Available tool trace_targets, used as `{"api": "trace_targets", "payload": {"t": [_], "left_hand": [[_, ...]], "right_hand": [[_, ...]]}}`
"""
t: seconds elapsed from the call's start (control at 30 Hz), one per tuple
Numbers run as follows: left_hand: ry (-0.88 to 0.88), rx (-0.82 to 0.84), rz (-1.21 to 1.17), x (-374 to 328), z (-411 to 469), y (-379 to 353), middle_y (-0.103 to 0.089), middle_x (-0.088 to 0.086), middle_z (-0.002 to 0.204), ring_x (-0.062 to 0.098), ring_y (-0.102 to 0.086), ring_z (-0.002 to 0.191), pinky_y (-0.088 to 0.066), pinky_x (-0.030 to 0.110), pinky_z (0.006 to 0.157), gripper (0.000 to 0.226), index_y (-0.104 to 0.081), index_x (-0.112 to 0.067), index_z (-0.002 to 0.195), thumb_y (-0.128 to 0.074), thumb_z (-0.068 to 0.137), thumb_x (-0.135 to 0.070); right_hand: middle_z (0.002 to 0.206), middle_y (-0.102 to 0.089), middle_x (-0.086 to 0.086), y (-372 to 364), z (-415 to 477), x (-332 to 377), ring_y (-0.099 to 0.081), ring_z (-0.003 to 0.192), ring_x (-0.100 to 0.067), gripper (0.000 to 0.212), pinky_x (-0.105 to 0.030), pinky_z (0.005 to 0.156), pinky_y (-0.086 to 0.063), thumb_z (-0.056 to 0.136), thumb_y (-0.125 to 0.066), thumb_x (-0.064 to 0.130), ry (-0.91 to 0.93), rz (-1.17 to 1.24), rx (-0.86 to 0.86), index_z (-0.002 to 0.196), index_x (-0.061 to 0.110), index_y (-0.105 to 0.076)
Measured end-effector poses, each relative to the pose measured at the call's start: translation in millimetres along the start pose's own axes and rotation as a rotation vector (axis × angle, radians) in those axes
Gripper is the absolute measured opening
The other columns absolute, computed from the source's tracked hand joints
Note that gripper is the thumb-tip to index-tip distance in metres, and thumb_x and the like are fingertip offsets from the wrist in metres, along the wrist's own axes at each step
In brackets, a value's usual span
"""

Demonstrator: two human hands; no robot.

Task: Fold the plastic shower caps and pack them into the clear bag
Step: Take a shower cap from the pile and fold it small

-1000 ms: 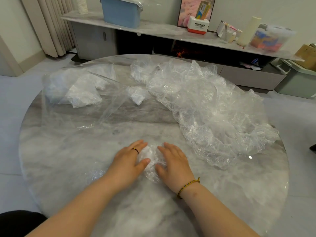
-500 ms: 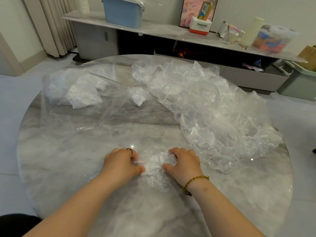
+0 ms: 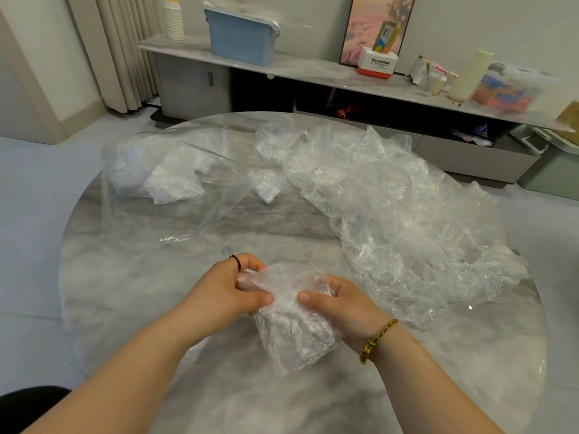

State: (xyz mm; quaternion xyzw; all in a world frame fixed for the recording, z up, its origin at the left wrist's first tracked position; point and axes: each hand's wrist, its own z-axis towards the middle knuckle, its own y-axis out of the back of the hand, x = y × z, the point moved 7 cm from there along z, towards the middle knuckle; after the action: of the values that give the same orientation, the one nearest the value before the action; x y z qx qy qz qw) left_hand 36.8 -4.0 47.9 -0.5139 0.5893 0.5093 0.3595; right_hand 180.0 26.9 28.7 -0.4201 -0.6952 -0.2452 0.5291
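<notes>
head view, two hands (image 3: 225, 291) (image 3: 340, 303) gripping one shower cap (image 3: 293, 327)

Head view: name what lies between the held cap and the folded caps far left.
Between the cap and folded caps: only the clear bag's film and bare marble table, in the head view.

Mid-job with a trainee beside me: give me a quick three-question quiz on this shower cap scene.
1. True or false: the left hand and right hand both grip one shower cap.
2. The loose cap heap lies: A) left of the hands; B) right of and beyond the hands; C) on the floor.
3. Fill in: the clear bag lies on the far ____ side of the table.
Key: 1 true; 2 B; 3 left.
</notes>
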Motion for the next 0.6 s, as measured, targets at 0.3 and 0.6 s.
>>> {"api": "trace_targets", "payload": {"t": [0.3,0.6], "left_hand": [[-0.179,-0.406,0.152,-28,-19,73,-0.057,-0.016,0.101,0.004,-0.055,0.086,-0.037,0.005,0.069,0.023,-0.055,-0.032,0.105,-0.06,0.087,-0.02],[0.142,-0.764,0.542,7,-11,147,-0.003,0.004,0.156,0.024,-0.003,0.141,-0.002,0.037,0.114,0.04,-0.049,-0.026,0.133,-0.044,0.094,-0.034]], "right_hand": [[0.088,-0.054,0.007,5,-2,18,-0.064,0.085,-0.025,0.019,-0.042,0.089,-0.048,0.087,-0.056,0.001,0.033,-0.058,-0.388,0.083,0.019,-0.062],[0.104,-0.058,0.0,-45,103,72,-0.059,0.096,-0.023,0.016,-0.038,0.077,-0.05,0.089,-0.053,0.009,0.029,-0.116,-0.285,0.101,0.017,-0.061]]}}
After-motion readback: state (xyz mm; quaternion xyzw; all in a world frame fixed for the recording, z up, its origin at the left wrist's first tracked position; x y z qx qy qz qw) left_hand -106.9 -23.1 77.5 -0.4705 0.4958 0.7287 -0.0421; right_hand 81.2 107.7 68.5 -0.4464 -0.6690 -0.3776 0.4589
